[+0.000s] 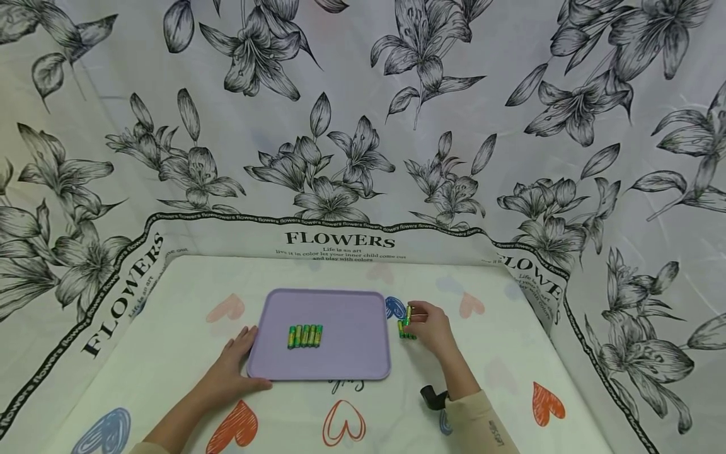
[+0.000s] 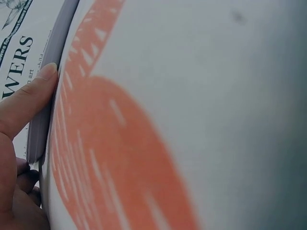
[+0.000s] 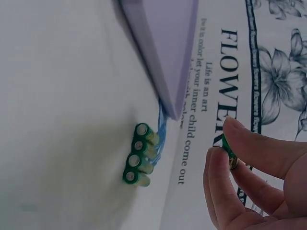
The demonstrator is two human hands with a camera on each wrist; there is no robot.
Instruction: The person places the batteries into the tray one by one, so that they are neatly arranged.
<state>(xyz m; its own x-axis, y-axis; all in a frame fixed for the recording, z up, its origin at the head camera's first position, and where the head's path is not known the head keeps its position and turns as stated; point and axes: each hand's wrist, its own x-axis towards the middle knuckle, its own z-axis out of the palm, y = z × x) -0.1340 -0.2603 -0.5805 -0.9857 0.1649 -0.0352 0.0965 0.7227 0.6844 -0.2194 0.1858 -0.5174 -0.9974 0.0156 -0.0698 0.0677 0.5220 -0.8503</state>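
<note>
A lilac tray (image 1: 351, 343) lies flat, with several green-and-yellow batteries (image 1: 305, 336) side by side in a row on it. My left hand (image 1: 235, 364) rests at its near left corner. In the left wrist view the thumb of that hand (image 2: 19, 112) lies straight against the tray's side wall (image 2: 42, 115). Just right of the tray, my right hand (image 1: 432, 329) pinches one battery (image 3: 230, 155) between thumb and fingertips, raised above the cloth. Below it, several more batteries (image 3: 134, 160) stand close together in the right wrist view, end caps facing the camera.
A white tablecloth (image 1: 482, 302) printed with hearts covers the table. Flower-patterned curtains (image 1: 340, 151) enclose the back and both sides. A black object (image 1: 433, 398), part of the wrist gear, sits by the right wrist.
</note>
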